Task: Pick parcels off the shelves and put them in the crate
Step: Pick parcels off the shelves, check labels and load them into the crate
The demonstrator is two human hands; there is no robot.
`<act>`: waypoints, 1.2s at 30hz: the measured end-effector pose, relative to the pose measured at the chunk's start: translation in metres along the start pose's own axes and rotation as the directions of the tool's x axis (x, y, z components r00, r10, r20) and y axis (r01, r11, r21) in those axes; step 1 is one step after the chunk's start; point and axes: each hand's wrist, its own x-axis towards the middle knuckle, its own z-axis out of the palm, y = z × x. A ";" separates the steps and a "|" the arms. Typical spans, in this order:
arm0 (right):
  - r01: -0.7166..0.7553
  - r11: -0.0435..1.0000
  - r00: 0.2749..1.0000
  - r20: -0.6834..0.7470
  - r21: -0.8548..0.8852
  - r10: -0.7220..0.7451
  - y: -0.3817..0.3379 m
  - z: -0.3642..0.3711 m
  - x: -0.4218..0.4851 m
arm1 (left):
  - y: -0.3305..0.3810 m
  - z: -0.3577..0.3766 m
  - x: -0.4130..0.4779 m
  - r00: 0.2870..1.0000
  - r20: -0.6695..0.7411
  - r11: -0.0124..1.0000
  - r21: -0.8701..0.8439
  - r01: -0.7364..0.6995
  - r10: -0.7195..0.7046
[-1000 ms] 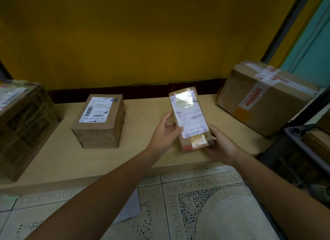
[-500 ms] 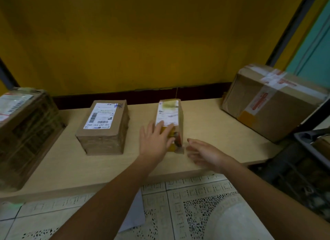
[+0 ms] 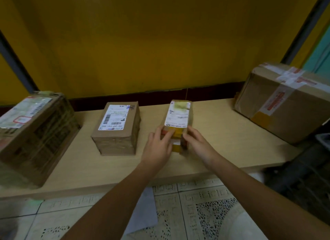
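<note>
A narrow brown parcel point(image 3: 178, 114) with a white label on top stands on the pale wooden shelf point(image 3: 223, 143), near its middle. My left hand point(image 3: 157, 147) clasps the parcel's near left corner, fingers laid over the taped end. On the other side, my right hand point(image 3: 198, 145) presses the near right side with curled fingers. A grey crate rim point(image 3: 322, 140) shows blurred at the far right edge.
A labelled box point(image 3: 116, 127) sits just left of the narrow parcel. A large dark-printed carton point(image 3: 35, 136) fills the shelf's left end, and a big taped carton point(image 3: 285, 104) the right end. A yellow wall backs the shelf. Patterned tile floor lies below.
A second ago both hands held the narrow parcel up, label facing me. It then went down on the shelf and my right hand came off; now both hands are on its near end.
</note>
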 end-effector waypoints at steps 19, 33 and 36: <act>-0.118 0.851 0.909 -0.401 -0.512 -0.116 -0.021 -0.097 -0.017 | 0.054 -0.042 0.033 0.976 -0.063 0.973 0.121 -0.198 0.207; -0.658 0.297 0.681 -0.715 -0.692 -0.158 -0.073 -0.255 -0.010 | 0.147 0.007 0.053 0.960 0.182 0.956 -0.240 -0.167 0.213; -0.537 0.236 0.771 -0.585 -0.810 -0.253 -0.058 -0.234 -0.008 | 0.127 0.007 0.055 0.977 0.186 0.960 -0.275 -0.052 0.106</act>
